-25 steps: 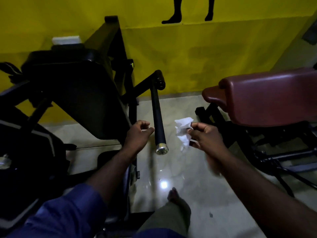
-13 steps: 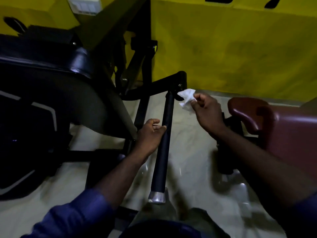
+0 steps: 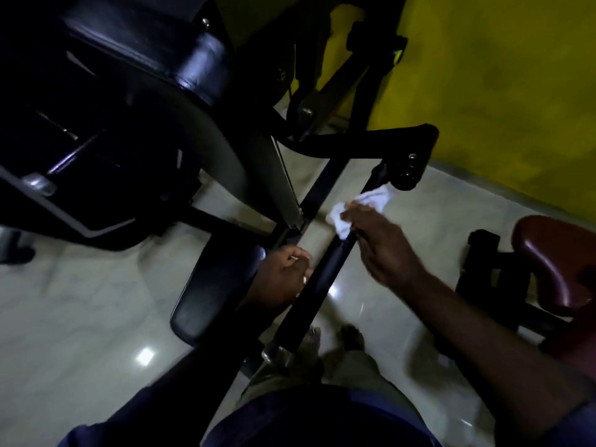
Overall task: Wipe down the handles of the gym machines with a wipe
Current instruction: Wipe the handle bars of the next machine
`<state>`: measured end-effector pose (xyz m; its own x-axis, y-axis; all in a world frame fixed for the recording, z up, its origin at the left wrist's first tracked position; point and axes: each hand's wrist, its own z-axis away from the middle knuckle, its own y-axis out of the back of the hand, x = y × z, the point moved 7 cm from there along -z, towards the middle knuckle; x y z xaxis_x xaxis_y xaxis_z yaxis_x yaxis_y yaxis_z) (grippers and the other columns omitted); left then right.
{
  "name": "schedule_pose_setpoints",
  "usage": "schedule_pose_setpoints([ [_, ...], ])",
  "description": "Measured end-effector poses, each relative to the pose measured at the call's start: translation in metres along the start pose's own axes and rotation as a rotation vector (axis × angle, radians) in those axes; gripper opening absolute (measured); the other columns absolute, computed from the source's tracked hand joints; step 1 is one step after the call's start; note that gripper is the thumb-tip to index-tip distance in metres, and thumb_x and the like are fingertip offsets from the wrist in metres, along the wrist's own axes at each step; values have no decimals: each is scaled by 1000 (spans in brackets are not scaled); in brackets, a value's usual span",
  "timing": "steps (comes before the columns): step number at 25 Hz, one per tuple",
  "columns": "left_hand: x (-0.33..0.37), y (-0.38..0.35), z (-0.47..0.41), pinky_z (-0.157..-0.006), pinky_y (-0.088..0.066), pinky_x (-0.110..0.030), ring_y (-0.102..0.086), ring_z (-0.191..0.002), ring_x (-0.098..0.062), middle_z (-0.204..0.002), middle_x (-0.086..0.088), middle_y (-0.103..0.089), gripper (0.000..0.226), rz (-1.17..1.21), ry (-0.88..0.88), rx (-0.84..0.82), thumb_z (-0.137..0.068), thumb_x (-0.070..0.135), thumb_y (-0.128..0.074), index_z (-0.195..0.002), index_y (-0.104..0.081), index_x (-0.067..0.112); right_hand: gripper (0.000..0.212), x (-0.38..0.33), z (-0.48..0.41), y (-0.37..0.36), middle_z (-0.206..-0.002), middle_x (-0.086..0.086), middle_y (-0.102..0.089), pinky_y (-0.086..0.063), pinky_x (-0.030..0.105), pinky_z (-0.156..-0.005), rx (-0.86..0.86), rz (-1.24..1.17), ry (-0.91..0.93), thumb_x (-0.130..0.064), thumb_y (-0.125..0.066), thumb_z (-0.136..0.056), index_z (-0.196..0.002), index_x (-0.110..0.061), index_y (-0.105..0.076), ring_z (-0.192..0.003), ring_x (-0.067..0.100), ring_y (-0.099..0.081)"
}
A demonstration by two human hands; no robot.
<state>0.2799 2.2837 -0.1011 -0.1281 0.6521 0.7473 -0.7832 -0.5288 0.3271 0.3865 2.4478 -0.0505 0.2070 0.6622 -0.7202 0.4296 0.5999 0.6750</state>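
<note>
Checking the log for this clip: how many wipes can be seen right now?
1. A single white wipe is pressed by the right hand onto the upper part of the black handle, just below its pivot. The left hand shows none, though its palm is hidden.

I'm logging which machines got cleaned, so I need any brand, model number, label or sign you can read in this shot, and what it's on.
None can be read.
The black machine shows no lettering, only glare and dark, motion-blurred surfaces.
The handle, the wipe in the right hand, the yellow wall and the maroon pad carry no visible text.
</note>
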Motion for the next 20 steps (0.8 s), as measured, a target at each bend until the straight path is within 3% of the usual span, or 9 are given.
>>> schedule_pose_setpoints([
  [3,-9,17,6,-58,-51,-26,-64,-59,-10,-82,-4,-73,17,33,11,190,-98,30,-54,-89,-67,25,39,-42,50,-37,-144,-2,-60,-16,7,-119,-194,-79,76,-11,-35,-107,-131,-17,-66,-140,28,-47],
  [6,-11,20,20,-74,-52,-31,-68,-73,-17,-76,3,-73,25,8,1,255,-85,46,-53,-80,-69,28,46,-36,47,-36,-141,12,-62,-19,22,-125,-338,21,446,7,-43,-97,-138,-7,-59,-135,32,-55],
  [10,-13,7,38,-78,-50,-29,-69,-83,-17,-84,1,-73,31,-201,-19,224,-104,40,-52,-92,-69,18,39,35,-38,30,-130,14,-64,-35,45,-119,-85,38,226,3,-38,-97,-123,-8,-64,-128,30,-58],
  [11,-12,7,44,-81,-49,-31,-69,-88,-20,-88,1,-73,32,-274,-42,240,-105,41,-50,-94,-68,18,38,41,-38,32,-137,14,-61,-33,41,-122,-45,3,121,0,-37,-100,-128,-3,-62,-135,25,-53],
  [13,-7,8,51,-81,-47,-35,-68,-93,-27,-95,-4,-74,31,-379,-92,281,-107,39,-47,-100,-67,17,43,53,-5,-17,-157,-2,-43,-22,16,-122,-82,105,45,-15,-35,-110,-150,-8,-48,-146,-6,-32],
  [14,-3,9,53,-80,-45,-36,-68,-95,-29,-98,-7,-74,31,-402,-116,318,-108,37,-46,-103,-66,15,47,60,16,-52,-161,-11,-32,-15,12,-122,-141,165,140,-22,-34,-111,-157,-16,-39,-148,-11,-23],
  [16,2,8,56,-79,-41,-35,-66,-97,-29,-102,-8,-72,31,-451,-138,375,-108,36,-43,-105,-66,15,55,73,62,-115,-169,-16,-15,-7,26,-128,-380,303,513,-28,-35,-108,-162,-34,-27,-157,10,-20],
  [17,6,6,57,-78,-39,-35,-66,-97,-29,-102,-7,-71,32,-488,-155,385,-108,38,-40,-105,-64,16,54,69,54,-109,-169,-11,-23,-11,32,-128,-395,316,590,-27,-38,-106,-160,-33,-34,-155,17,-28],
  [20,15,4,60,-72,-32,-34,-62,-92,-26,-98,-1,-62,28,-573,-167,419,-109,35,-37,-103,-58,17,37,44,-23,0,-130,10,-66,-39,43,-117,-85,40,301,-25,-40,-109,-124,-7,-69,-129,27,-58],
])
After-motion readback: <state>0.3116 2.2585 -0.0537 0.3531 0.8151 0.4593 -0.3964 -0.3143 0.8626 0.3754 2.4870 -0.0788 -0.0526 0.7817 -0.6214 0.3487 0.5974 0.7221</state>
